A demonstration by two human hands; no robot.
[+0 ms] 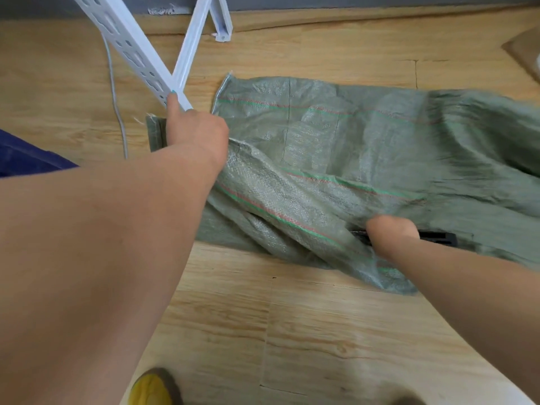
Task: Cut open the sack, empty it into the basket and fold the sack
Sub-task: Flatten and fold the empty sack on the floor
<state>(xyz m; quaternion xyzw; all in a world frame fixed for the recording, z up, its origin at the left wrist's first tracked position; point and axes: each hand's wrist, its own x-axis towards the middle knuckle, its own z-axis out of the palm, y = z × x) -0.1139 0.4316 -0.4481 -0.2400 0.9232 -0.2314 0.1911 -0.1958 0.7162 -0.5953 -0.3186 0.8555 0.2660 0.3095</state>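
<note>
Now both hands, left hand (196,127) and right hand (391,229), grip the sack (336,147).

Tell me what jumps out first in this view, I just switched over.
A green woven sack lies spread flat across the wooden floor, mid-frame. The left hand grips its left edge, while the right hand holds a fold at its near edge. White metal rails lean in at the upper left.

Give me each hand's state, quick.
Left hand: holds the sack at its left end, forefinger straight.
Right hand: fingers hidden under the sack's edge; looks to grip it, cannot be told for sure.
</note>
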